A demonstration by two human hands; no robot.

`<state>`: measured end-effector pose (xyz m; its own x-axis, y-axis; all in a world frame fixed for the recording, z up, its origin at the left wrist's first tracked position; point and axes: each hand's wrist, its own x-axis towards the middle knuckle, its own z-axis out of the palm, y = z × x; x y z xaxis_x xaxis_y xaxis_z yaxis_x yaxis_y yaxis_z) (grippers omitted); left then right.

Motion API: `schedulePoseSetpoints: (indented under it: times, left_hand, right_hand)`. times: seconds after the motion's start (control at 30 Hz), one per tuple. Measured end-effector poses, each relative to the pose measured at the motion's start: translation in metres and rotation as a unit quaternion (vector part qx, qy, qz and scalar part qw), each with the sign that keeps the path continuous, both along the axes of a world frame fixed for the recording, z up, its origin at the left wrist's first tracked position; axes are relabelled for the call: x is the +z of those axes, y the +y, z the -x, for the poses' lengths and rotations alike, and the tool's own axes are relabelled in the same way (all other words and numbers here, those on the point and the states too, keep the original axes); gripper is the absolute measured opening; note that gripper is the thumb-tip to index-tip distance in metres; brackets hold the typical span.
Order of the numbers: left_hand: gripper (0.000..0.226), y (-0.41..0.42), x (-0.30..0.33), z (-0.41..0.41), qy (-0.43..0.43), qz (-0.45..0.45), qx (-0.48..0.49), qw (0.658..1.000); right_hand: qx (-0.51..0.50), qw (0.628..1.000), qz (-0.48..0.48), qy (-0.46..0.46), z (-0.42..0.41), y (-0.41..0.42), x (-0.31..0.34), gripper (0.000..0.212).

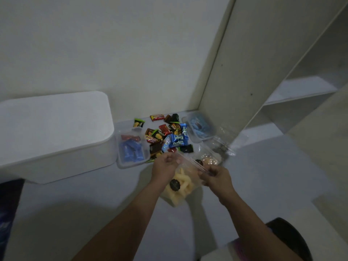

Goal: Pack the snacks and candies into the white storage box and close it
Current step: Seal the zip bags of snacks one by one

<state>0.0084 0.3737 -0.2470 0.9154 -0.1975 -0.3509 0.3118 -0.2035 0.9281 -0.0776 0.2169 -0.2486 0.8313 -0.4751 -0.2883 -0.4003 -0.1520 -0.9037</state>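
Both forearms are bare to the elbow, no sleeves, and the left hand (163, 167) and right hand (216, 176) wear no gloves or rings.

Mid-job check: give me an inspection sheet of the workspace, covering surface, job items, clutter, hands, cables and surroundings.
Surface: pale grey top, dimly lit.
Job's things: white storage box at left, lid on. Loose candies piled behind the hands. Clear tub with blue packs beside the box; a second tub by the wall. Clear snack bag of yellow sticks in hand.
Clutter: crumpled clear plastic at right.
Hands: left hand and right hand each pinch the bag's top edge.
Cables: nothing seen.
Surroundings: white wall; shelf unit at right.
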Motion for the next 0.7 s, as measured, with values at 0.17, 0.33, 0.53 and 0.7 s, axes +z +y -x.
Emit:
schedulePoseSetpoints:
  times: [0.17, 0.33, 0.53, 0.7]
  left_hand:
    - [0.06, -0.034, 0.003, -0.002, 0.008, -0.028, -0.061, 0.998]
    - [0.066, -0.059, 0.001, -0.004, -0.033, -0.089, -0.071, 0.993]
    - [0.058, -0.077, -0.003, -0.012, -0.062, -0.128, -0.031, 0.989]
    - [0.038, -0.074, 0.009, -0.022, -0.074, -0.132, 0.005, 0.988]
  right_hand:
    - [-0.036, 0.999, -0.014, 0.012, -0.006, -0.03, -0.005, 0.016]
    - [-0.015, 0.999, 0.029, 0.039, -0.008, -0.06, -0.008, 0.015]
    - [-0.015, 0.995, 0.093, 0.028, -0.013, -0.095, -0.002, 0.027]
    - [0.044, 0.989, 0.139, -0.024, -0.039, -0.101, 0.019, 0.018]
